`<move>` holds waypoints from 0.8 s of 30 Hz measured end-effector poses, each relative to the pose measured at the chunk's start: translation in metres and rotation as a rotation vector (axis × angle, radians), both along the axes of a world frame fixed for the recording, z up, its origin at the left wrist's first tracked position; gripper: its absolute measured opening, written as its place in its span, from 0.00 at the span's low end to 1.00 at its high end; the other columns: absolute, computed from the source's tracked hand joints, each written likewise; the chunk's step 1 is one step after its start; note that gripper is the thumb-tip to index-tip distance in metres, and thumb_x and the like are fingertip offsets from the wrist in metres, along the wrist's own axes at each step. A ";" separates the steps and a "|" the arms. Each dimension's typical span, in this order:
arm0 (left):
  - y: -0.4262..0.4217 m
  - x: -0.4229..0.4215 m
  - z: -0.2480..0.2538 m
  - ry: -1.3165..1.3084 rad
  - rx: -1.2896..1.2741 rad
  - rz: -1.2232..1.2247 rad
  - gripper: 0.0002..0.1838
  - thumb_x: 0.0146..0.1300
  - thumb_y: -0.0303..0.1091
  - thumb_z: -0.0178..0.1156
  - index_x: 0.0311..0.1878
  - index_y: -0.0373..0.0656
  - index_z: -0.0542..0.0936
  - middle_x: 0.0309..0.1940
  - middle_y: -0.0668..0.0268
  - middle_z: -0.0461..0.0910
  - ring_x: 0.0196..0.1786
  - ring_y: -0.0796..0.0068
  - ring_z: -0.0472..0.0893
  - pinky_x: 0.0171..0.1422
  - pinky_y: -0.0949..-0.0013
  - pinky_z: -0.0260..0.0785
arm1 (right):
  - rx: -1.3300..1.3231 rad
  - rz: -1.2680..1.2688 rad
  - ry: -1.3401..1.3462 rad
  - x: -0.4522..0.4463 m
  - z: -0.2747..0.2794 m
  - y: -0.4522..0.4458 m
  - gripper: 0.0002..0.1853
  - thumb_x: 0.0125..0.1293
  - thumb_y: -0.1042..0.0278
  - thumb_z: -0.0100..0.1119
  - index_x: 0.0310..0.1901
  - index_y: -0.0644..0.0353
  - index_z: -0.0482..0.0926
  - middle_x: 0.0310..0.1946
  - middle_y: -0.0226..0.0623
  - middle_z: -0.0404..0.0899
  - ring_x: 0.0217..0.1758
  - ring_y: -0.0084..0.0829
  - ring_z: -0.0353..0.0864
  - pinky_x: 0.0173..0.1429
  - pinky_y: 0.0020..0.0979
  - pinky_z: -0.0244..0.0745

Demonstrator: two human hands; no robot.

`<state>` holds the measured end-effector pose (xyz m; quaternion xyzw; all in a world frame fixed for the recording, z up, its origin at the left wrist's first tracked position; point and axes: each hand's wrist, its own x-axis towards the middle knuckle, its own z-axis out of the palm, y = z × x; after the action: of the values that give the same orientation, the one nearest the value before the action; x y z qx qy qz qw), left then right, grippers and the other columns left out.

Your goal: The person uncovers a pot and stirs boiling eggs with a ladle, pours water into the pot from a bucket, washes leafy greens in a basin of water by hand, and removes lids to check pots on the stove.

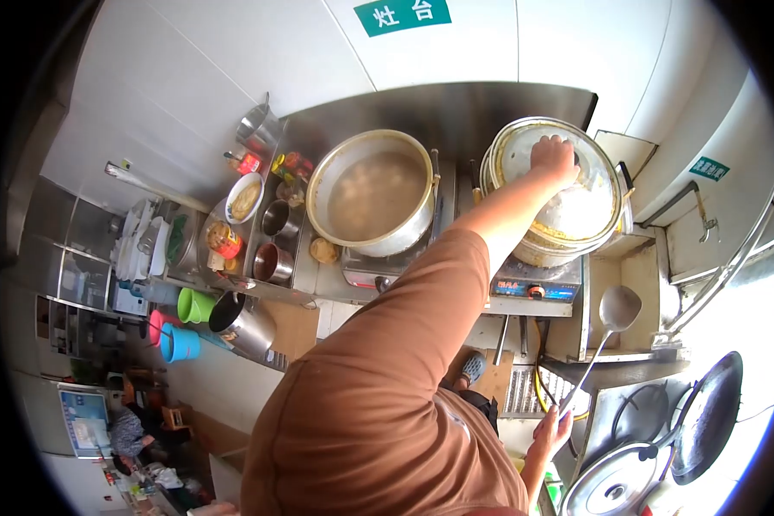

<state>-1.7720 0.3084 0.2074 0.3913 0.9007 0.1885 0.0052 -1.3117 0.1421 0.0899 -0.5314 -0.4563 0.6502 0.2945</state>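
Head view: a white wall (464, 52) closes the far edge; bare floor (168, 378) opens near left. On stoves (555, 291) stand the left pot (404, 239), uncovered, and the right pot (542, 254), the gap between them crossed by the left arm (516, 211). The right pot's lid (589, 202) has its knob clasped by the left hand (555, 160); near right, the right hand (549, 434) grips a ladle (619, 309).

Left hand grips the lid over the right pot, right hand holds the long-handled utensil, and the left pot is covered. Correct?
Not quite: the head view shows the left pot uncovered, cloudy liquid inside. The left hand grips the lid over the right pot, and the right hand holds the long-handled utensil.
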 end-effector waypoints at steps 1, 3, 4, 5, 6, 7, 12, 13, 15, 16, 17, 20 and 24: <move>0.006 -0.004 -0.010 0.016 0.036 -0.023 0.22 0.50 0.46 0.63 0.44 0.41 0.78 0.46 0.58 0.73 0.51 0.59 0.72 0.55 0.61 0.67 | -0.013 0.009 -0.005 -0.001 0.001 -0.002 0.08 0.66 0.66 0.53 0.42 0.59 0.69 0.15 0.20 0.61 0.11 0.10 0.54 0.12 0.16 0.47; 0.009 -0.008 -0.016 0.031 0.112 -0.064 0.20 0.50 0.45 0.62 0.41 0.39 0.78 0.43 0.55 0.74 0.49 0.58 0.73 0.54 0.60 0.68 | -0.033 0.002 -0.014 -0.003 0.005 -0.010 0.08 0.65 0.68 0.54 0.44 0.58 0.70 0.16 0.19 0.60 0.12 0.10 0.54 0.13 0.16 0.46; 0.010 -0.006 -0.015 0.029 0.109 -0.071 0.20 0.50 0.45 0.62 0.41 0.39 0.78 0.43 0.55 0.74 0.49 0.58 0.73 0.54 0.60 0.68 | -0.041 0.000 -0.015 -0.003 0.006 -0.013 0.10 0.65 0.69 0.55 0.45 0.58 0.70 0.16 0.18 0.60 0.12 0.09 0.53 0.14 0.16 0.46; 0.006 -0.002 -0.006 0.043 0.152 -0.048 0.21 0.49 0.44 0.63 0.40 0.38 0.78 0.43 0.55 0.74 0.49 0.58 0.73 0.53 0.60 0.68 | -0.027 0.005 -0.024 0.001 0.002 -0.017 0.11 0.64 0.69 0.55 0.48 0.58 0.71 0.18 0.18 0.62 0.14 0.09 0.54 0.15 0.15 0.46; 0.002 0.001 0.003 0.056 0.196 -0.022 0.21 0.48 0.44 0.63 0.39 0.37 0.78 0.42 0.54 0.74 0.48 0.58 0.73 0.53 0.60 0.68 | -0.028 0.002 -0.024 0.006 -0.008 -0.019 0.11 0.64 0.69 0.55 0.48 0.58 0.71 0.18 0.18 0.62 0.14 0.09 0.54 0.15 0.15 0.46; -0.002 0.000 0.010 0.080 0.257 -0.036 0.22 0.45 0.45 0.64 0.39 0.37 0.78 0.41 0.54 0.74 0.47 0.57 0.74 0.53 0.60 0.68 | -0.006 -0.005 -0.016 0.013 -0.022 -0.020 0.12 0.64 0.69 0.55 0.49 0.59 0.71 0.19 0.18 0.62 0.14 0.09 0.54 0.16 0.15 0.46; -0.079 -0.010 0.102 0.029 0.394 0.083 0.16 0.42 0.40 0.62 0.31 0.36 0.80 0.28 0.54 0.80 0.35 0.61 0.80 0.42 0.60 0.72 | -0.039 -0.016 0.015 0.015 -0.025 -0.019 0.10 0.64 0.68 0.56 0.45 0.59 0.71 0.21 0.18 0.63 0.15 0.09 0.54 0.16 0.16 0.47; -0.105 -0.022 0.115 -0.117 0.428 0.069 0.19 0.39 0.42 0.62 0.31 0.36 0.80 0.28 0.53 0.80 0.33 0.59 0.80 0.40 0.60 0.73 | -0.033 -0.003 0.021 0.011 -0.020 -0.016 0.10 0.64 0.68 0.56 0.44 0.59 0.70 0.21 0.19 0.63 0.16 0.09 0.55 0.16 0.16 0.47; -0.154 -0.059 0.129 -0.188 0.503 0.110 0.22 0.37 0.45 0.63 0.31 0.36 0.81 0.27 0.54 0.81 0.29 0.60 0.81 0.36 0.62 0.73 | -0.049 0.025 0.024 0.008 -0.026 -0.007 0.11 0.64 0.68 0.56 0.45 0.59 0.70 0.21 0.19 0.63 0.17 0.09 0.56 0.17 0.15 0.49; -0.180 -0.081 0.122 -0.112 0.546 0.164 0.22 0.38 0.46 0.63 0.31 0.36 0.81 0.27 0.56 0.82 0.27 0.63 0.81 0.34 0.64 0.73 | -0.056 0.026 0.033 0.005 -0.032 -0.002 0.11 0.64 0.68 0.56 0.45 0.59 0.69 0.21 0.19 0.63 0.18 0.10 0.57 0.18 0.15 0.49; -0.209 -0.095 0.122 -0.191 0.595 0.185 0.21 0.39 0.46 0.64 0.31 0.36 0.81 0.25 0.58 0.81 0.26 0.67 0.80 0.34 0.65 0.72 | -0.030 0.029 0.025 0.005 -0.045 0.003 0.11 0.64 0.68 0.56 0.45 0.59 0.69 0.21 0.19 0.63 0.19 0.10 0.58 0.18 0.15 0.50; -0.289 -0.102 0.138 -0.349 0.620 0.296 0.19 0.43 0.45 0.64 0.30 0.36 0.81 0.22 0.62 0.80 0.26 0.72 0.79 0.34 0.67 0.71 | 0.009 0.080 0.024 -0.020 -0.028 0.008 0.06 0.66 0.64 0.52 0.35 0.55 0.67 0.16 0.20 0.59 0.12 0.11 0.52 0.14 0.18 0.45; -0.357 -0.148 0.078 -0.158 0.476 0.471 0.20 0.43 0.46 0.63 0.31 0.37 0.81 0.21 0.58 0.80 0.27 0.67 0.80 0.35 0.65 0.70 | 0.013 0.175 0.064 -0.033 -0.030 0.012 0.08 0.66 0.63 0.52 0.41 0.56 0.69 0.17 0.20 0.61 0.12 0.11 0.52 0.14 0.18 0.44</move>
<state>-1.9201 -0.0484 0.2858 0.1469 0.8939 0.4193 -0.0600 -1.3445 0.1542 0.0598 -0.4667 -0.4954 0.6871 0.2544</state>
